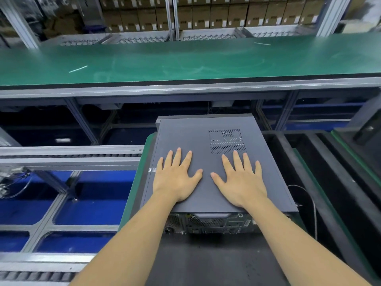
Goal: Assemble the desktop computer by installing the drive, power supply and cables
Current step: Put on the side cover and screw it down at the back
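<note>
From the head view I see my left hand [176, 178] and my right hand [240, 180] laid flat, side by side but apart, fingers straight and spread, palms down on the dark side panel [206, 137] of the desktop computer [216, 222]. Neither hand grips anything — they only press or rest on the metal.

The computer lies on its side directly beneath my hands, on a dark pad with a green edge. Its long axis runs away from me, from my wrists towards my fingertips and beyond. The rear face with ports and vents sits below my wrists, facing me; the front end points away, past my fingertips. A perforated vent grille [226, 141] lies just ahead of my right fingertips.

With the panel on and the case closed, I judge the drive, power supply and cables to be already inside — though I cannot see them. What seems left is seating or securing the panel. A thin cable [312, 201] loops out to the right of my right hand.
</note>
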Available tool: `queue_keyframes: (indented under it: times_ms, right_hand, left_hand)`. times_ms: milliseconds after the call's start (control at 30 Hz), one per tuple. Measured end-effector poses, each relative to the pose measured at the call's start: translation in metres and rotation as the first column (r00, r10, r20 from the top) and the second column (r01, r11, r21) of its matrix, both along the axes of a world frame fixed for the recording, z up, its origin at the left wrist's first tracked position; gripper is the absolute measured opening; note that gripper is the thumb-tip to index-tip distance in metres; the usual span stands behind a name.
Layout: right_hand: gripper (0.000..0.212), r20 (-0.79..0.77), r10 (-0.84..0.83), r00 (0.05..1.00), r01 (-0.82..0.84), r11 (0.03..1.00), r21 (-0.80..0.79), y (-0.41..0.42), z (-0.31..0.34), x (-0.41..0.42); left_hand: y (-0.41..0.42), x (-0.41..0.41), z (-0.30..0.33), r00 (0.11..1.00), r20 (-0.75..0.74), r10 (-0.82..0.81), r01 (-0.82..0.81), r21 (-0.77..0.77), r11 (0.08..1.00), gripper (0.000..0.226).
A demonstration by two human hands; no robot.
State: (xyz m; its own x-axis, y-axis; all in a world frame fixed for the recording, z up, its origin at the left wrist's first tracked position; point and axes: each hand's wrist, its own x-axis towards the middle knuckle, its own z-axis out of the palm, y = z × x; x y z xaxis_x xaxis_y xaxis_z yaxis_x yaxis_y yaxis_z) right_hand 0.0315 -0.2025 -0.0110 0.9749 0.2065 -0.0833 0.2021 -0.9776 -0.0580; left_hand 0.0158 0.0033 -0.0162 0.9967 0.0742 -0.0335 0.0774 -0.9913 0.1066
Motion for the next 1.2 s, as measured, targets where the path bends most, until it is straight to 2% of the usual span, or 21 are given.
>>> queue_keyframes:
  times_ms: [267,400,467,500,533,600,667,733,767,800,833,867,900,967,1000,1067,1100,1200]
  right_hand:
    - [0.086,-0.003,0.006,1.000,-0.006,1.000,0.021,0.003,0.002,0.011]
    - [0.077,-0.025,0.067,0.997,-0.066,0.997,0.046,0.001,0.008,0.014]
    - [0.062,-0.002,0.140,0.990,-0.138,0.978,0.160,-0.009,0.012,0.008]
    - [0.050,0.041,0.147,0.988,-0.152,0.944,0.294,-0.017,0.012,0.003]
    - [0.036,0.115,0.105,0.988,-0.146,0.876,0.459,-0.027,0.013,-0.001]
    - [0.021,0.244,-0.189,0.951,-0.043,0.701,0.712,-0.055,0.013,-0.007]
    - [0.020,0.201,-0.577,0.792,0.145,0.497,0.856,-0.093,0.010,-0.012]
    - [0.023,-0.033,-0.803,0.595,0.345,0.218,0.913,-0.134,-0.004,-0.012]
    - [0.021,-0.184,-0.824,0.535,0.437,0.084,0.896,-0.153,-0.016,-0.012]
    - [0.021,-0.334,-0.789,0.515,0.529,-0.013,0.848,-0.169,-0.033,-0.013]
    - [0.021,-0.469,-0.707,0.530,0.628,-0.045,0.777,-0.182,-0.050,-0.017]
    - [0.022,-0.549,-0.615,0.565,0.703,0.010,0.711,-0.190,-0.069,-0.021]
    - [0.023,-0.557,-0.573,0.601,0.743,0.146,0.653,-0.194,-0.086,-0.027]
    - [0.023,-0.446,-0.603,0.662,0.735,0.403,0.545,-0.192,-0.107,-0.035]
    - [0.024,-0.400,-0.601,0.692,0.714,0.486,0.505,-0.189,-0.114,-0.036]
    - [0.020,-0.423,-0.562,0.710,0.702,0.528,0.478,-0.185,-0.125,-0.033]
    - [0.020,-0.467,-0.549,0.693,0.721,0.506,0.474,-0.185,-0.131,-0.030]
    - [0.022,-0.608,-0.505,0.613,0.790,0.360,0.497,-0.189,-0.148,-0.022]
  left_hand:
    - [-0.001,0.003,0.003,1.000,0.006,0.013,-0.013,-0.001,1.000,0.083]
    - [-0.004,0.003,0.007,1.000,0.015,0.018,-0.018,-0.010,1.000,0.076]
    - [-0.008,-0.002,0.007,0.999,0.018,0.038,-0.037,-0.011,0.999,0.069]
    - [-0.012,-0.005,0.006,0.998,0.021,0.054,-0.054,-0.018,0.998,0.066]
    - [-0.017,-0.007,0.006,0.997,0.020,0.072,-0.071,-0.035,0.997,0.064]
    - [-0.033,-0.010,0.006,0.996,0.006,0.091,-0.090,-0.072,0.993,0.062]
    - [-0.052,-0.012,0.006,0.998,0.002,0.068,-0.067,-0.086,0.994,0.063]
    - [-0.070,-0.010,0.006,0.999,0.003,0.032,-0.032,-0.094,0.995,0.063]
    - [-0.079,-0.009,0.007,1.000,0.001,0.020,-0.020,-0.093,0.995,0.063]
    - [-0.088,-0.008,0.007,1.000,-0.001,0.014,-0.014,-0.089,0.996,0.062]
    - [-0.098,-0.008,0.007,1.000,-0.001,0.008,-0.008,-0.084,0.996,0.062]
    - [-0.109,-0.007,0.007,1.000,0.002,-0.003,0.003,-0.083,0.997,0.062]
    - [-0.120,-0.006,0.007,1.000,0.003,-0.020,0.020,-0.087,0.996,0.061]
    - [-0.141,-0.004,0.006,0.998,0.004,-0.055,0.055,-0.089,0.994,0.060]
    - [-0.149,-0.004,0.006,0.998,0.006,-0.070,0.070,-0.085,0.994,0.060]
    - [-0.157,-0.003,0.006,0.996,0.013,-0.088,0.088,-0.074,0.993,0.058]
    - [-0.158,-0.003,0.006,0.996,0.017,-0.087,0.088,-0.075,0.993,0.058]
    - [-0.154,-0.005,0.006,0.996,0.030,-0.083,0.086,-0.092,0.992,0.056]
